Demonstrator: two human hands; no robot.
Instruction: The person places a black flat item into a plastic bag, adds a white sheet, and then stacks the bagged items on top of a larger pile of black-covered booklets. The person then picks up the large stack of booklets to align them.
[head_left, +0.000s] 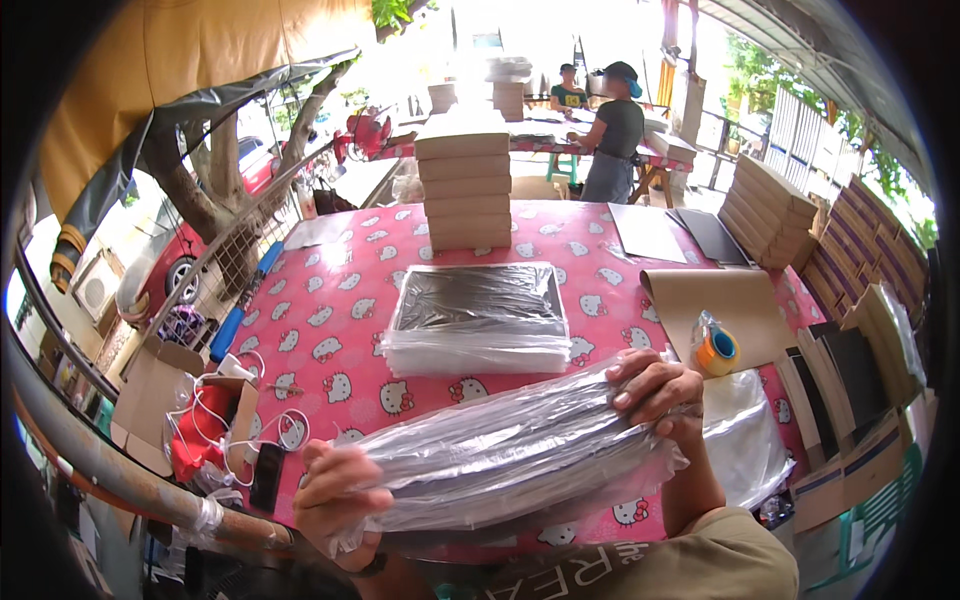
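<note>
Near the table's front edge I hold up a long flat dark pack wrapped in clear plastic (510, 450), tilted with its right end higher. My left hand (340, 500) is closed on its left end, with the plastic bunched and slightly blurred there. Curled over its upper right corner, the fingers of my right hand (655, 390) grip the film. What lies inside the wrinkled wrap cannot be made out. Just beyond it, a pile of similar plastic-wrapped dark packs (478, 300) rests on the pink patterned tablecloth (330, 390).
A tall stack of brown boxes (465, 190) stands behind the pile. To the right lie brown paper (740, 300), a tape roll (716, 350) and clear plastic sheets (745, 440). On the left are an open carton (160, 400), white cables and a phone (266, 478). Two people work farther back.
</note>
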